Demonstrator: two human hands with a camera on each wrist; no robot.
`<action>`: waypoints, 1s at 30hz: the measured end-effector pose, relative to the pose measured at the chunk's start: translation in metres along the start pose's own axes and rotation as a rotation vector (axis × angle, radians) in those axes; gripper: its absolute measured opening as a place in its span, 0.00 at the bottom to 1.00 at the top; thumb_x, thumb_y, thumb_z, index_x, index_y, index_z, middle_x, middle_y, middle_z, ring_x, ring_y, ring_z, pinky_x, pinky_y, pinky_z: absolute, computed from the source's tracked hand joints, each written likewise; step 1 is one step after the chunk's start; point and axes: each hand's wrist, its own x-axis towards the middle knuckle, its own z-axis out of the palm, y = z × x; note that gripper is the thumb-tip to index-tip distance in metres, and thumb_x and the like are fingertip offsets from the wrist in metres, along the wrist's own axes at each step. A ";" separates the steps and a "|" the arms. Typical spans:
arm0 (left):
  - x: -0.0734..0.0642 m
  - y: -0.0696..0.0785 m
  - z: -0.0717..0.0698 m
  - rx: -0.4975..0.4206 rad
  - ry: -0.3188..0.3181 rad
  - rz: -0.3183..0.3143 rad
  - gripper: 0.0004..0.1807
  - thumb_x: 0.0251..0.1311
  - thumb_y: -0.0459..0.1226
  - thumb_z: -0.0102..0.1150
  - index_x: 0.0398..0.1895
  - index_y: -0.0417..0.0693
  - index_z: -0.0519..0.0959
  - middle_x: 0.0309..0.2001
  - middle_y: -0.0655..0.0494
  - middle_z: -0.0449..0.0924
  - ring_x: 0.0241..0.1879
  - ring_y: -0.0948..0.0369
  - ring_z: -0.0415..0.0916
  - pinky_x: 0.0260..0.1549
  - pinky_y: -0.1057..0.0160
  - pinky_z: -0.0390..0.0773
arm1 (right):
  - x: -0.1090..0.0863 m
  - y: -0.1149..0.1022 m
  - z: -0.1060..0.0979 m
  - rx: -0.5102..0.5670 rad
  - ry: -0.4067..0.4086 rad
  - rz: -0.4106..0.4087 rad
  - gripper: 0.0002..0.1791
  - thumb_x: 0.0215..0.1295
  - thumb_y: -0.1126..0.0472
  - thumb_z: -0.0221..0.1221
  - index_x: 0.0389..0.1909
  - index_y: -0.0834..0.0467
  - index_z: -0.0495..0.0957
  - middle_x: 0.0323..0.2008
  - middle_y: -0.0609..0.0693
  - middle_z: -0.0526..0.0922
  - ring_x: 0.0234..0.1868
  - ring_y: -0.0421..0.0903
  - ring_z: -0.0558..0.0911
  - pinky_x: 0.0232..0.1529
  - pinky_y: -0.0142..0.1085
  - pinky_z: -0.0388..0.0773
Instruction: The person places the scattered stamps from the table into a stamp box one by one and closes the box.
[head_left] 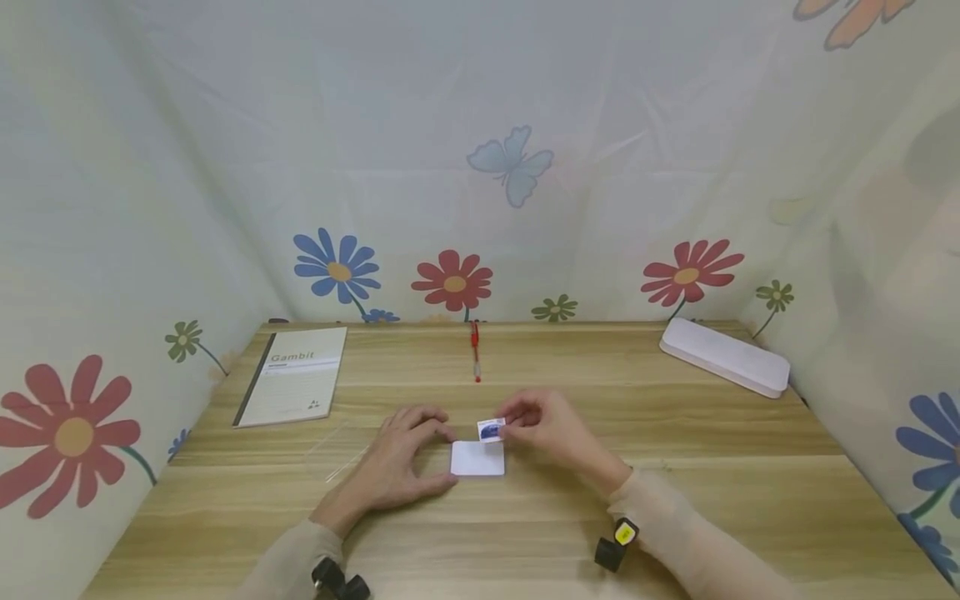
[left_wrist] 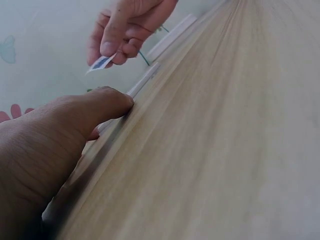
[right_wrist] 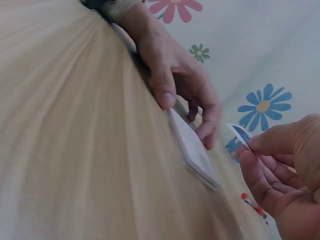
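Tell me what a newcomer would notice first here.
Probably the large red flower on the printed curtain, far left in the head view. Next, near the centre, the right hand pinches a small blue-and-white slip above the white card stack. Beyond them, a red pen lies toward the table's back edge.

The left hand [left_wrist: 55, 132] comes from the lower left, and its thumb touches a thin white block [left_wrist: 143, 80] on the wooden table [left_wrist: 215, 130]. Above it, the right hand [left_wrist: 131, 22] pinches a small white-and-blue slip [left_wrist: 101, 63]. Farther lies a longer white case [left_wrist: 172, 37], near a pale cloth [left_wrist: 47, 55] with printed red petals [left_wrist: 16, 111].
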 end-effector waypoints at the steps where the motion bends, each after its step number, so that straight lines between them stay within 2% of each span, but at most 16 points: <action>1: 0.000 0.000 0.000 -0.003 0.000 0.001 0.30 0.57 0.64 0.80 0.59 0.67 0.85 0.70 0.58 0.78 0.72 0.52 0.70 0.71 0.36 0.69 | -0.001 0.001 0.003 0.002 -0.005 0.002 0.08 0.71 0.69 0.73 0.49 0.63 0.90 0.40 0.53 0.90 0.39 0.45 0.88 0.41 0.31 0.87; 9: 0.001 -0.001 0.001 -0.011 -0.005 -0.002 0.30 0.58 0.63 0.79 0.60 0.67 0.85 0.71 0.58 0.77 0.73 0.53 0.69 0.73 0.37 0.68 | -0.006 0.008 0.023 0.066 -0.052 0.007 0.04 0.71 0.70 0.72 0.44 0.63 0.89 0.36 0.52 0.88 0.35 0.44 0.87 0.34 0.34 0.88; 12: 0.002 0.001 -0.001 -0.018 -0.004 0.001 0.29 0.58 0.62 0.80 0.60 0.66 0.85 0.72 0.57 0.77 0.73 0.52 0.70 0.73 0.36 0.67 | -0.006 0.011 0.028 -0.009 -0.038 -0.022 0.04 0.71 0.69 0.73 0.43 0.60 0.89 0.35 0.49 0.89 0.35 0.43 0.86 0.35 0.33 0.87; 18: 0.004 0.001 -0.002 -0.014 -0.005 0.004 0.29 0.58 0.62 0.80 0.60 0.66 0.85 0.72 0.56 0.78 0.73 0.52 0.70 0.73 0.36 0.68 | -0.005 0.017 0.036 -0.252 0.038 -0.137 0.06 0.68 0.66 0.76 0.41 0.54 0.90 0.31 0.39 0.85 0.29 0.38 0.80 0.30 0.31 0.78; 24: 0.003 0.000 -0.002 -0.003 0.014 0.023 0.29 0.57 0.61 0.81 0.59 0.64 0.86 0.71 0.55 0.78 0.72 0.50 0.71 0.72 0.34 0.68 | -0.005 0.017 0.043 -0.339 0.063 -0.181 0.07 0.68 0.64 0.76 0.43 0.52 0.90 0.32 0.37 0.86 0.28 0.35 0.78 0.29 0.31 0.77; 30: 0.001 0.001 -0.002 -0.003 -0.006 0.005 0.29 0.58 0.61 0.80 0.60 0.64 0.86 0.71 0.55 0.78 0.73 0.51 0.70 0.74 0.34 0.67 | -0.008 0.018 0.047 -0.410 0.070 -0.205 0.06 0.68 0.62 0.77 0.43 0.52 0.92 0.32 0.38 0.83 0.29 0.34 0.76 0.30 0.30 0.76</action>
